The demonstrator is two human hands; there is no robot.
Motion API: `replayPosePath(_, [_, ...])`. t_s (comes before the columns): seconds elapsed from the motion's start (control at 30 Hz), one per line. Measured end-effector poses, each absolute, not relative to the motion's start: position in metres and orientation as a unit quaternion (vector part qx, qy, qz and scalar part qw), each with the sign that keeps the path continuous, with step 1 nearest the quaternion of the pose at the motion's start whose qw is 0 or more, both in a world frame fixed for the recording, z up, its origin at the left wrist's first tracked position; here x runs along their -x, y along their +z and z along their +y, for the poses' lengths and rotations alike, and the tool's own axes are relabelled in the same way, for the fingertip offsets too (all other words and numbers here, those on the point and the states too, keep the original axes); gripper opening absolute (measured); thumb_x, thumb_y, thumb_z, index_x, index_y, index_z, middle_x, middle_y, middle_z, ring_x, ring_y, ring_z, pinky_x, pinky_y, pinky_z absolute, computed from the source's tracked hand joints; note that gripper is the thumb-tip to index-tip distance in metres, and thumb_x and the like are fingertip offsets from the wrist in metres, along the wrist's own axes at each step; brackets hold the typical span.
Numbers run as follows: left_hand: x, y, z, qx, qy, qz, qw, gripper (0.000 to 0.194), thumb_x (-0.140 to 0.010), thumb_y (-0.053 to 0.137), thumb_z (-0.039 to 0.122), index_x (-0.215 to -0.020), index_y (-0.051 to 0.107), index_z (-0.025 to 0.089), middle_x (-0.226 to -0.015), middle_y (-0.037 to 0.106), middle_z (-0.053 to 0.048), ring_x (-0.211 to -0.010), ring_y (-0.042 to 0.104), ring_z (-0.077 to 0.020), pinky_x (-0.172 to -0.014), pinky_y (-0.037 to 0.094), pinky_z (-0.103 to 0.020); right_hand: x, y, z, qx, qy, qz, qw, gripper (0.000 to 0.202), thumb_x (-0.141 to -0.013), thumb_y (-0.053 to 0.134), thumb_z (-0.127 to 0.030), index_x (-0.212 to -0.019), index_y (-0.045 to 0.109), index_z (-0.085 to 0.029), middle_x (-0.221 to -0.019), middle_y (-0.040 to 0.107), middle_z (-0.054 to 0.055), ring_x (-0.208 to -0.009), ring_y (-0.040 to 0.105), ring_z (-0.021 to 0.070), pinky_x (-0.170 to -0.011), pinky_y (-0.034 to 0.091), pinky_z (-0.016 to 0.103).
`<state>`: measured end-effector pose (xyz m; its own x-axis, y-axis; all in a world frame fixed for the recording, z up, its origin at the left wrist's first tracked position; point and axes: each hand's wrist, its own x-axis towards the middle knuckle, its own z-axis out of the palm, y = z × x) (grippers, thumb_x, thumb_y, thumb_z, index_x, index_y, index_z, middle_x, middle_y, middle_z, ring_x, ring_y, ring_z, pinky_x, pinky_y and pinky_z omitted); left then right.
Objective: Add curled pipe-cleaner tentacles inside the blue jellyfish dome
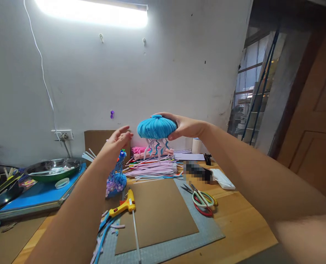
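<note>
A blue jellyfish (pixel 156 128) made of pipe cleaners, with curly white and blue tentacles hanging under its dome, is held up above the table. My right hand (pixel 183 126) grips the dome from its right side, thumb in front and fingers behind. To the left of the jellyfish, apart from it, my left hand (pixel 120 137) is raised with its fingers apart and nothing in them. Below the left hand stands a blue and purple pipe-cleaner figure (pixel 117 181), partly hidden by the forearm.
A yellow glue gun (pixel 127 204) lies on a cardboard sheet (pixel 160 216) over a grey cutting mat (pixel 209 234). Scissors (pixel 203 200) rest at the right. Bundles of pipe cleaners (pixel 154 169) lie behind. A metal bowl (pixel 53 169) sits on a blue folder (pixel 20 200) at left.
</note>
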<state>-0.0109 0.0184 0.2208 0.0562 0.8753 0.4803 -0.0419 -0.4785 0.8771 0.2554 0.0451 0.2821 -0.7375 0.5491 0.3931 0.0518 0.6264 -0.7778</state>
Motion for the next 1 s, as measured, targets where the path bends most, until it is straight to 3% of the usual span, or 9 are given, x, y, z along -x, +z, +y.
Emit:
replayPosePath(0.1, [0.006, 0.257, 0.007, -0.662, 0.563, 0.323, 0.375, 0.079, -0.057, 0.089, 0.047, -0.129, 0.062, 0.026, -0.118, 0.070, -0.011, -0.112, 0.061, -0.0269, -0.082, 0.049, -0.029, -0.251, 0.278, 0.044, 0.181, 0.393, -0.846, 0.312, 0.086, -0.059, 0.089, -0.026, -0.135, 0.049, -0.027, -0.137, 0.051, 0.007, -0.120, 0.054, 0.0266, -0.098, 0.051, 0.038])
replayPosePath(0.17, [-0.002, 0.274, 0.001, -0.728, 0.477, 0.309, 0.384, 0.086, -0.054, 0.092, 0.036, -0.133, 0.059, 0.026, -0.123, 0.068, -0.013, -0.111, 0.063, -0.0293, -0.079, 0.052, -0.030, -0.248, 0.275, 0.044, 0.178, 0.398, -0.846, 0.306, 0.086, -0.059, 0.089, -0.026, -0.136, 0.048, -0.028, -0.136, 0.052, 0.007, -0.119, 0.054, 0.0259, -0.097, 0.051, 0.037])
replayPosePath(0.33, [-0.014, 0.288, 0.003, -0.779, 0.395, 0.307, 0.378, 0.072, -0.050, 0.091, 0.018, -0.119, 0.069, 0.021, -0.119, 0.070, -0.014, -0.099, 0.068, -0.0301, -0.070, 0.056, -0.030, -0.245, 0.272, 0.042, 0.170, 0.402, -0.847, 0.305, 0.083, -0.062, 0.088, -0.024, -0.135, 0.049, -0.028, -0.135, 0.054, 0.006, -0.119, 0.055, 0.0251, -0.097, 0.053, 0.035])
replayPosePath(0.5, [-0.016, 0.288, 0.005, -0.795, 0.376, 0.288, 0.379, 0.078, -0.053, 0.089, 0.023, -0.126, 0.064, 0.019, -0.124, 0.068, -0.015, -0.106, 0.066, -0.0306, -0.078, 0.056, -0.032, -0.243, 0.272, 0.040, 0.157, 0.403, -0.842, 0.323, 0.084, -0.061, 0.087, -0.020, -0.135, 0.050, -0.031, -0.135, 0.054, 0.005, -0.119, 0.056, 0.0251, -0.093, 0.055, 0.034])
replayPosePath(0.6, [-0.018, 0.291, 0.002, -0.805, 0.360, 0.293, 0.369, 0.078, -0.058, 0.088, 0.031, -0.130, 0.060, 0.018, -0.123, 0.068, -0.013, -0.109, 0.065, -0.0316, -0.087, 0.055, -0.038, -0.243, 0.272, 0.039, 0.160, 0.397, -0.833, 0.351, 0.096, -0.058, 0.089, -0.021, -0.141, 0.044, -0.034, -0.132, 0.057, 0.004, -0.115, 0.060, 0.0248, -0.091, 0.056, 0.034])
replayPosePath(0.77, [-0.015, 0.296, 0.000, -0.788, 0.394, 0.340, 0.330, 0.088, -0.060, 0.087, 0.039, -0.138, 0.051, 0.018, -0.127, 0.066, -0.015, -0.115, 0.062, -0.0341, -0.096, 0.052, -0.044, -0.243, 0.270, 0.039, 0.135, 0.423, -0.795, 0.413, 0.108, -0.057, 0.090, -0.043, -0.149, 0.032, -0.038, -0.122, 0.065, 0.004, -0.103, 0.066, 0.0239, -0.087, 0.055, 0.037])
replayPosePath(0.9, [-0.006, 0.301, 0.000, -0.781, 0.424, 0.333, 0.315, 0.082, -0.060, 0.085, 0.044, -0.132, 0.057, 0.019, -0.124, 0.067, -0.012, -0.115, 0.062, -0.0343, -0.096, 0.053, -0.040, -0.242, 0.251, 0.037, 0.155, 0.477, -0.678, 0.537, 0.085, -0.062, 0.071, -0.074, -0.136, 0.048, -0.037, -0.107, 0.069, 0.002, -0.095, 0.067, 0.0221, -0.085, 0.053, 0.038])
replayPosePath(1.0, [0.003, 0.304, 0.000, -0.780, 0.438, 0.309, 0.322, 0.079, -0.058, 0.085, 0.045, -0.129, 0.061, 0.019, -0.119, 0.069, -0.012, -0.113, 0.062, -0.0336, -0.093, 0.054, -0.038, -0.239, 0.225, 0.030, 0.225, 0.451, -0.596, 0.625, 0.055, -0.068, 0.068, -0.072, -0.097, 0.065, -0.025, -0.087, 0.069, 0.002, -0.081, 0.066, 0.0180, -0.075, 0.049, 0.031])
